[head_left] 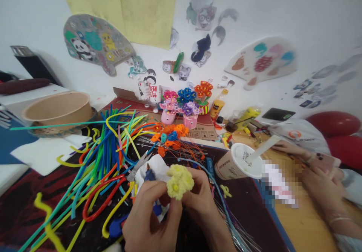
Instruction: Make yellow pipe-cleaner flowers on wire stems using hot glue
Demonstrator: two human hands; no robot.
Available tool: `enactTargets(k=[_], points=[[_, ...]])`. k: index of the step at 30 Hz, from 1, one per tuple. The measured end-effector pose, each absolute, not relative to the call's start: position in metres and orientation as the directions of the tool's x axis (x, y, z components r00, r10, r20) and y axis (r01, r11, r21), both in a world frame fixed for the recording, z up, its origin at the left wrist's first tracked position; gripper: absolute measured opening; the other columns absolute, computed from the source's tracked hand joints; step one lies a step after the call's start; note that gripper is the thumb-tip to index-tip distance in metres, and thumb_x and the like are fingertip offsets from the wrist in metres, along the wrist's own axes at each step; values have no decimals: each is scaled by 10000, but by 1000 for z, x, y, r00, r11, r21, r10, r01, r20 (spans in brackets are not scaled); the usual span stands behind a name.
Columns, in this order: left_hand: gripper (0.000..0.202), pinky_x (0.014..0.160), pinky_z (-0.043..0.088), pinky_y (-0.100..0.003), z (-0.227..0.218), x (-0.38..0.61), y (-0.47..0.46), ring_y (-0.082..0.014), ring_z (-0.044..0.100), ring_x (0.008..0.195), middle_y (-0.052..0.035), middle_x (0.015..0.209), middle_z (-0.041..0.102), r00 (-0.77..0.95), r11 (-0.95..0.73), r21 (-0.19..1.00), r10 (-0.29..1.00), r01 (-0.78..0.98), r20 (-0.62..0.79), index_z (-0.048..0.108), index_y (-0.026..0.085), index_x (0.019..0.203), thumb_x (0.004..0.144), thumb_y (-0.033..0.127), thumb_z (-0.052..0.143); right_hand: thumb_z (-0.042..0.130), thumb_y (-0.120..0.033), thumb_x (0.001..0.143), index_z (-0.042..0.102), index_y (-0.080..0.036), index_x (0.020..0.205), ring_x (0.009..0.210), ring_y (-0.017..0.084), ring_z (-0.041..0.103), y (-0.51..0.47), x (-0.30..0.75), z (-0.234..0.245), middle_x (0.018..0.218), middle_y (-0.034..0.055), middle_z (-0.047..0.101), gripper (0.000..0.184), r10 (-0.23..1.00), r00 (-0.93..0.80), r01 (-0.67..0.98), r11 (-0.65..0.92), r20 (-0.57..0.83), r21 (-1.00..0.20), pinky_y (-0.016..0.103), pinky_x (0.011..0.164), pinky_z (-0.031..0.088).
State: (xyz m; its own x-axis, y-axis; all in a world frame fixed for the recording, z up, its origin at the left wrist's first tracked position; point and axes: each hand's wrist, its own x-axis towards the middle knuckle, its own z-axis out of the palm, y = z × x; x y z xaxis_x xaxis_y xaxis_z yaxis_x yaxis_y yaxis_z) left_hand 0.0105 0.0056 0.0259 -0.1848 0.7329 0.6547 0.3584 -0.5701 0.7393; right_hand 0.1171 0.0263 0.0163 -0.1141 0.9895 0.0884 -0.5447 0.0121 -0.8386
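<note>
Both my hands meet low in the middle of the view around a fuzzy pale-yellow pipe-cleaner flower [179,182]. My left hand [151,216] pinches it from the left, fingers curled on it. My right hand [202,197] closes on it from the right. Just behind them lie a crumpled white tissue [158,165], a small blue piece [149,175] and grey scissors [138,165].
A heap of coloured pipe cleaners [107,158] spreads left on the dark table. Finished flowers in pink pots [181,110] and loose orange blossoms [169,133] stand behind. A lidded paper cup [237,161] sits right. Another person's hand [294,152] holds a phone at the far right. A brown bowl [58,110] stands left.
</note>
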Motion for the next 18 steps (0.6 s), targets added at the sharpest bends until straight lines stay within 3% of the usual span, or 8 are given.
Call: enactTargets(k=[6,9,18], points=[[206,600,505,-204,26,7,3,-123,601,697,19,801,606,-181,-530,786,780,319,599,607,218,923,806,50,632,859,-386,665,756,-183,761,605,156,576,25,121,20,726,27,653,247,987,-97,-487,66,129,-871,233,526,465],[209,621,505,-195,27,3,2,-117,608,699,28,800,607,-144,-548,760,770,351,622,607,223,928,807,53,628,874,-382,652,729,-174,703,608,139,534,26,122,25,690,8,611,259,981,-82,-444,123,177,-887,226,556,446],[192,654,530,-222,30,-12,3,-142,641,729,14,834,661,-47,-540,751,799,381,599,630,240,948,807,111,650,811,-236,752,688,-203,678,644,154,553,25,122,29,692,6,625,147,903,90,-161,428,419,-889,242,595,428]])
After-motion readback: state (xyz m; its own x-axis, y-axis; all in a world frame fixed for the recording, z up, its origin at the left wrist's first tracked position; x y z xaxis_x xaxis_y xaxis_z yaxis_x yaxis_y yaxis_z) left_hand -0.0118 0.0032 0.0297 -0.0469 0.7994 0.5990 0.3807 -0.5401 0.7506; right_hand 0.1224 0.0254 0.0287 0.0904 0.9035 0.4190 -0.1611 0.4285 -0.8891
